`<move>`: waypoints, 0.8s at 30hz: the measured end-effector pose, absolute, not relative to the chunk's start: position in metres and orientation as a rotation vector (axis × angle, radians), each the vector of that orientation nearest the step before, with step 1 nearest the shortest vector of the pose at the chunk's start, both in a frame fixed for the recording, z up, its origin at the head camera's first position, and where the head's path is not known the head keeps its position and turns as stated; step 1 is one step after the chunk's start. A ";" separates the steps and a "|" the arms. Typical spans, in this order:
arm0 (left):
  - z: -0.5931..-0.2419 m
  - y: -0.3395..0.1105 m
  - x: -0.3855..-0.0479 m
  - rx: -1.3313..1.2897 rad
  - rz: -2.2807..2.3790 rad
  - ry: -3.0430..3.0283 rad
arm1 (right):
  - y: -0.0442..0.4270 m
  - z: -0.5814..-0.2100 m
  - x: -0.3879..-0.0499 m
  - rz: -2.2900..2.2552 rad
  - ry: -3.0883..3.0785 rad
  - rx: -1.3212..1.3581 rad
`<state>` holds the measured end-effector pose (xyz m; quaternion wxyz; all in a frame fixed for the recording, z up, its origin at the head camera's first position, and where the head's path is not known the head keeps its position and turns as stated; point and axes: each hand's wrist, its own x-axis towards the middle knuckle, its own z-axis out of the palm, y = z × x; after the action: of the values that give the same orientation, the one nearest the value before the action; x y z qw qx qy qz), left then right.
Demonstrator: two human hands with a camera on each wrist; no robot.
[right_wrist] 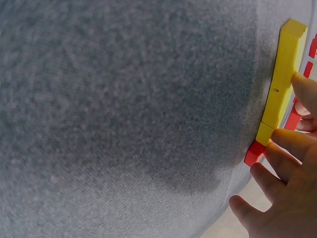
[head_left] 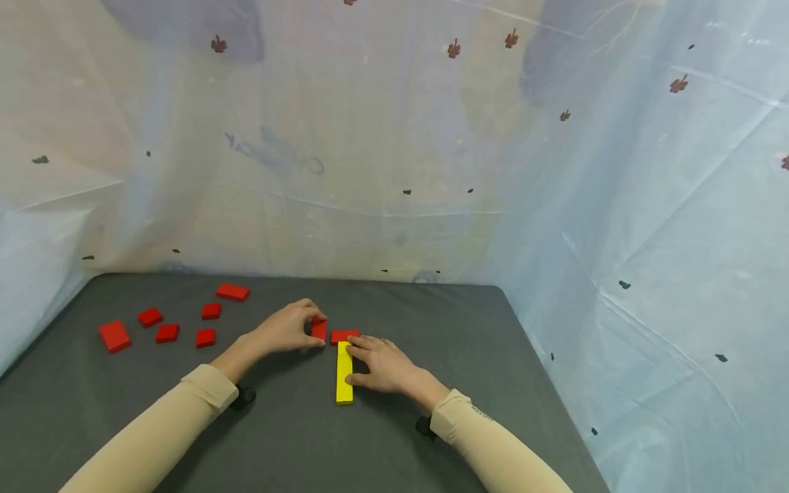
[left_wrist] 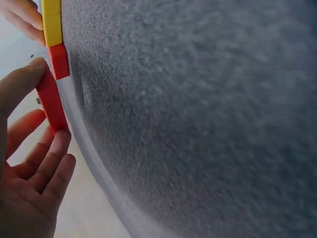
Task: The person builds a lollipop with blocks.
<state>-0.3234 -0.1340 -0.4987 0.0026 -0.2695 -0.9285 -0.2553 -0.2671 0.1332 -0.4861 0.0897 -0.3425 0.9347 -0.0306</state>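
Note:
The left hand pinches a red block between thumb and fingers; in the left wrist view this red block spans from thumb tip to fingertips. Just right of it, a small gap away, lies another red block at the far end of a yellow bar. The right wrist view shows the yellow bar meeting a short yellow piece, then the red block. The right hand rests along the bar's right side, fingers spread, fingertips touching the yellow and red pieces.
Several red blocks lie scattered on the dark table at the left, among them a larger one and one near the far edge. A pale patterned sheet hangs behind the table and along its right side.

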 end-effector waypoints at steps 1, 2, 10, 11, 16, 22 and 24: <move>-0.499 -0.133 -0.325 -0.839 -0.791 -2.924 | 0.133 -0.486 -0.267 -0.089 2.781 -1.021; -0.499 -0.132 -0.327 -0.832 -0.785 -2.935 | 0.133 -0.486 -0.268 -0.087 2.782 -1.023; -0.501 -0.126 -0.337 -0.833 -0.737 -2.975 | 0.133 -0.483 -0.268 -0.076 2.798 -1.028; -0.502 -0.126 -0.337 -0.833 -0.732 -2.978 | 0.132 -0.482 -0.268 -0.081 2.796 -1.030; -0.504 -0.125 -0.337 -0.831 -0.711 -2.985 | 0.131 -0.481 -0.266 -0.092 2.787 -1.043; -0.506 -0.123 -0.337 -0.848 -0.706 -2.972 | 0.131 -0.482 -0.265 -0.076 2.799 -1.025; -0.506 -0.122 -0.337 -0.852 -0.707 -2.975 | 0.131 -0.483 -0.265 -0.074 2.797 -1.020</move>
<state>-0.3366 -0.1223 -0.5063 -0.0163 -0.2685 -0.9370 -0.2227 -0.2651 0.1308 -0.4827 0.0818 -0.3413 0.9361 -0.0248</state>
